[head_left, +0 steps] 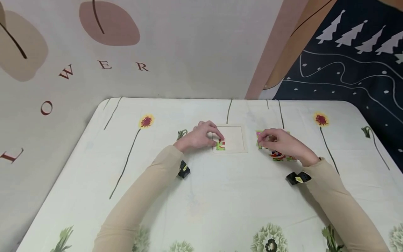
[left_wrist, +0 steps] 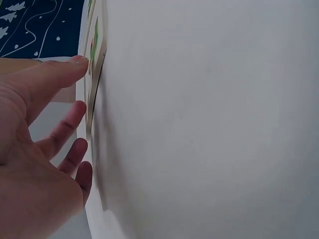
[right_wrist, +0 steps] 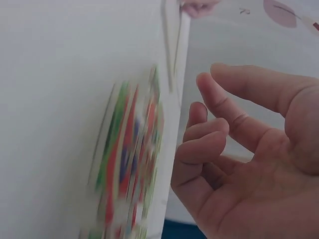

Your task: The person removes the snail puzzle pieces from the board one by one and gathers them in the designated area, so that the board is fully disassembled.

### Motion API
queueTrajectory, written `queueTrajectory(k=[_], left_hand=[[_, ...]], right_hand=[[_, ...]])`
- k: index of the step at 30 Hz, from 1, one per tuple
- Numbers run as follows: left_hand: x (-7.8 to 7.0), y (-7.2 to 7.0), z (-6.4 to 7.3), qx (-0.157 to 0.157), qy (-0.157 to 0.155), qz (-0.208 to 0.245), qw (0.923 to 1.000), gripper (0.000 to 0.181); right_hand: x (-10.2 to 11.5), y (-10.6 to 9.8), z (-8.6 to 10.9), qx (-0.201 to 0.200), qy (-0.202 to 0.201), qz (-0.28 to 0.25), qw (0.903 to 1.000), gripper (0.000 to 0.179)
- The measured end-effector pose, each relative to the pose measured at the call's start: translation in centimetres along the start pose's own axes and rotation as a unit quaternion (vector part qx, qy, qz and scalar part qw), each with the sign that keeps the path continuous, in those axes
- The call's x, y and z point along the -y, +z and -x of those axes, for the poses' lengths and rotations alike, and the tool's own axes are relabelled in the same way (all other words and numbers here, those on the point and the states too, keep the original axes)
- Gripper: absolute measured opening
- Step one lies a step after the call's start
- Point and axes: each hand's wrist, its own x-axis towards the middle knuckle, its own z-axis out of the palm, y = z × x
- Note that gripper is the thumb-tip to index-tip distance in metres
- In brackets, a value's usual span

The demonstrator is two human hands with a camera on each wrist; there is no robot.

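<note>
A pale shallow puzzle board (head_left: 235, 140) lies on the white cloth, with a small green-and-red puzzle piece (head_left: 221, 147) at its lower left corner. My left hand (head_left: 199, 136) reaches over the board's left side, thumb and index fingertips right at that piece. In the left wrist view the thumb (left_wrist: 65, 72) meets the board's edge and the other fingers spread loosely. My right hand (head_left: 284, 142) hovers over a group of colourful puzzle pieces (head_left: 278, 157), partly hiding them. Its thumb and index finger come close together in the right wrist view, nothing visible between them; the pieces (right_wrist: 124, 154) lie beside.
A white cloth (head_left: 201, 196) printed with flowers and stems covers the table. Behind the table's far edge hangs a pale wall cloth (head_left: 195, 52) with leaf shapes and letters. A dark cloth (head_left: 346, 70) with white trees hangs at the right.
</note>
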Motion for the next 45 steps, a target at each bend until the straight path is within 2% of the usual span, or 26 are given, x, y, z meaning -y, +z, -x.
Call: queueTrajectory(k=[8,14,21,32,39,45], left_hand=[[0.9,-0.7,-0.2,-0.027,-0.016,0.001,0.9995,0.031],[1.6,-1.3,-0.7,-0.049,-0.012,0.011,0.9987,0.037],[2.0,-1.5,-1.3,-0.033,-0.014,-0.009,0.9993,0.044],[2.4,-1.4,-1.3,-0.023,-0.006,-0.015,0.9996,0.044],[2.7,-1.3,-1.2,-0.023,0.002,-0.016,0.9996,0.045],[3.0,-1.2,-1.3,-0.025,0.008,-0.022,0.9994,0.045]], right_hand=[[1.5,1.3,-2.2,0.015,-0.018,-0.021,0.9995,0.021],[2.7,2.4,-3.7,0.033,-0.036,-0.036,0.9982,0.025],[3.4,3.7,-5.3,0.044,-0.074,-0.033,0.9957,0.028],[4.7,4.8,-6.4,0.071,-0.063,-0.023,0.9952,0.033],[4.9,5.6,-7.1,0.069,-0.086,0.000,0.9940,0.033],[5.1,5.8,-7.1,0.069,-0.097,-0.008,0.9929,0.031]])
